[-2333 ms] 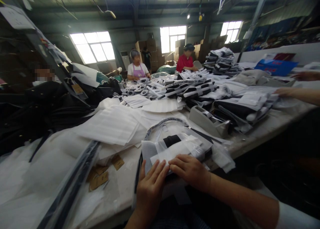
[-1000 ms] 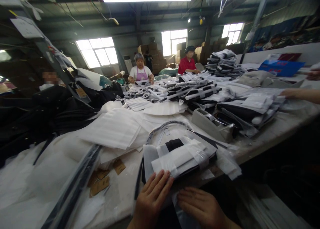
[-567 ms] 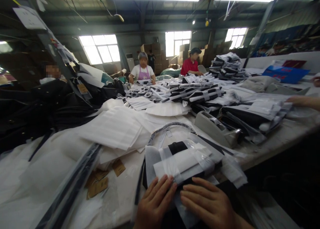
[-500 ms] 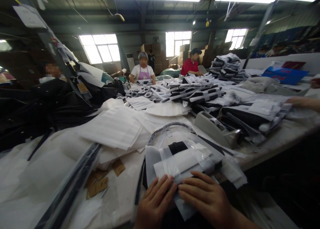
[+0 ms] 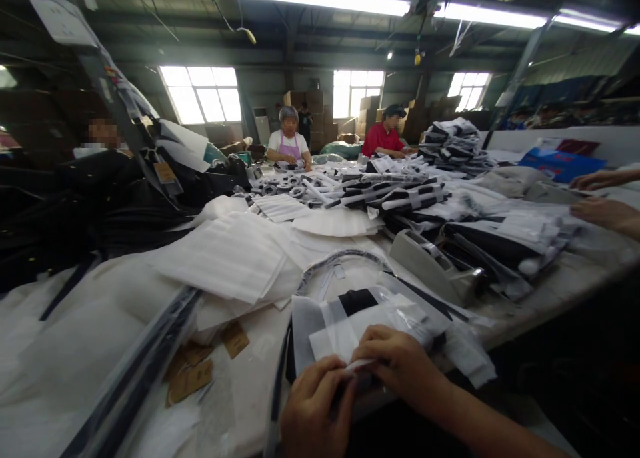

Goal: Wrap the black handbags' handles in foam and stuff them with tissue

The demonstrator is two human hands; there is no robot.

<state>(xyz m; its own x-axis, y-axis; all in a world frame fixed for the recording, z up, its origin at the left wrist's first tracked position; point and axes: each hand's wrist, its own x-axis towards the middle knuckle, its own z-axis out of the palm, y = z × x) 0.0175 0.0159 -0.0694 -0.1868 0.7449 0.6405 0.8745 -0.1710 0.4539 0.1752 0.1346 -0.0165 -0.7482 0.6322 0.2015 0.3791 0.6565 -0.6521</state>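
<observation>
In front of me on the table lies a black bag (image 5: pixel 357 300) partly covered by white wrapping sheets, its plastic-wrapped handle (image 5: pixel 345 253) arching up behind. My left hand (image 5: pixel 320 401) has its fingers curled and pinches the near edge of a white wrapping sheet (image 5: pixel 330 341). Beside it my right hand (image 5: pixel 387 358) pinches the same edge, with fingertips close to those of the left. The lower part of the bag is hidden behind both hands.
White foam sheets (image 5: pixel 225 258) are stacked to the left, near brown cardboard tags (image 5: pixel 190 381). A grey tape dispenser (image 5: pixel 430 265) stands right of the bag. Wrapped bundles (image 5: pixel 500 238) lie farther right, by a co-worker's hands (image 5: pixel 605 195). Two co-workers sit across the table.
Both hands have gone from lying flat on the white sheet to pinching its near edge. My right hand has shifted slightly left. More of a co-worker's hands shows at the right edge.
</observation>
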